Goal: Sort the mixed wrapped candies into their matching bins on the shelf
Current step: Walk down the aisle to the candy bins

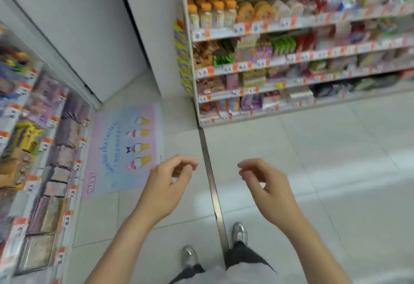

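I stand in a shop aisle with both arms held out over the tiled floor. My left hand [167,185] hangs with loosely curled fingers and holds nothing. My right hand [267,185] mirrors it, fingers relaxed and empty. A low shelf of wrapped sweets in bins [51,156] runs along my left, about an arm's length from my left hand. A taller snack shelf [280,59] stands ahead on the right, well beyond both hands. The picture is blurred, so single candies cannot be told apart.
A pastel floor sticker with ice-cream cones [125,147] lies ahead left. A metal floor strip [212,183] runs between my hands toward the tall shelf's corner. A white pillar [143,37] rises behind. My two shoes [239,233] stand on the tiles.
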`<state>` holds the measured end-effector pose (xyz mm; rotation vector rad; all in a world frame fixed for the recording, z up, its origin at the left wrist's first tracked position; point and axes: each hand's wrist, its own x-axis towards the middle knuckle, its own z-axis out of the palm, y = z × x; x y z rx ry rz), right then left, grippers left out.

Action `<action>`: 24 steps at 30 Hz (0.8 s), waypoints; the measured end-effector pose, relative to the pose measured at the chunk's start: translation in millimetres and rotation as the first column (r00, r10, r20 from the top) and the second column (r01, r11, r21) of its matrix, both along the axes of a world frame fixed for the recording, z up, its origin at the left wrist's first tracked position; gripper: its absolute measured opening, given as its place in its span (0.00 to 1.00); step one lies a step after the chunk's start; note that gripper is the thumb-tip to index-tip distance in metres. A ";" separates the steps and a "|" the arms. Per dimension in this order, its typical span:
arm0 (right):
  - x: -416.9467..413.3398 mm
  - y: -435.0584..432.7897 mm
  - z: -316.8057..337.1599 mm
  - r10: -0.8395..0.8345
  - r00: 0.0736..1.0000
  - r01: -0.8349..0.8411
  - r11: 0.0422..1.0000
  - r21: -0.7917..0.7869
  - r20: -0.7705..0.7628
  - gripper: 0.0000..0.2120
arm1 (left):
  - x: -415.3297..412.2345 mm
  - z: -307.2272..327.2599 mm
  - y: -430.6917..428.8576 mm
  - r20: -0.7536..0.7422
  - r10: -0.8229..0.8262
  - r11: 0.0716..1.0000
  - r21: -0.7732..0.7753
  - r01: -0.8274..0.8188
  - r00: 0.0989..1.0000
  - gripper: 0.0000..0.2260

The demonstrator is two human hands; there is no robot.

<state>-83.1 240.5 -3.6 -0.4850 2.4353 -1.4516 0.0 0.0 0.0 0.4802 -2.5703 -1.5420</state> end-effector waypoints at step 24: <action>-212.3 327.1 -45.7 -0.669 0.706 0.687 0.727 0.006 0.234 0.10 | -408.0 -39.1 354.8 0.214 -0.783 0.565 -0.148 0.812 0.584 0.06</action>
